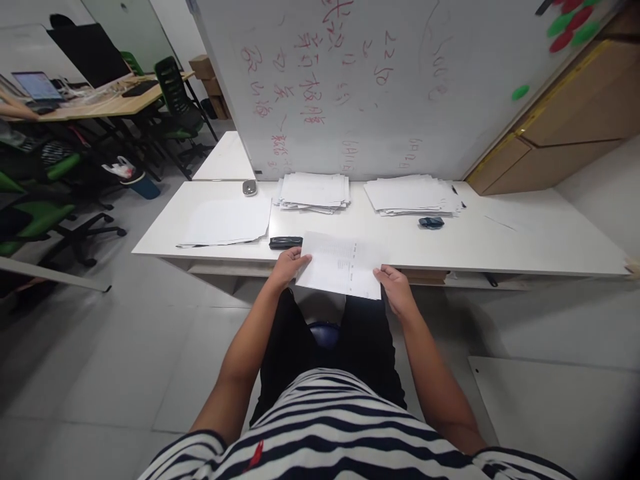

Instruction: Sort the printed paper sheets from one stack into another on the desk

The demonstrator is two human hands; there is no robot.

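Note:
A printed sheet of paper [341, 265] is held over the front edge of the white table [525, 247]. My left hand [289, 265] grips its left edge and my right hand [395, 288] grips its right lower corner, fingers closed on the paper. Just left of the sheet a black stapler [285, 242] lies on the table. Behind it are two stacks of paper, one in the middle [313, 191] and one to the right [411, 195]. Loose white sheets [227, 223] lie to the left.
A small dark object [431, 222] lies by the right stack, and a grey mouse-like object [249, 188] at the back left. A whiteboard [365, 87] with red writing stands behind the table. Green office chairs [177, 100] and a desk with a laptop [37, 87] stand at the left.

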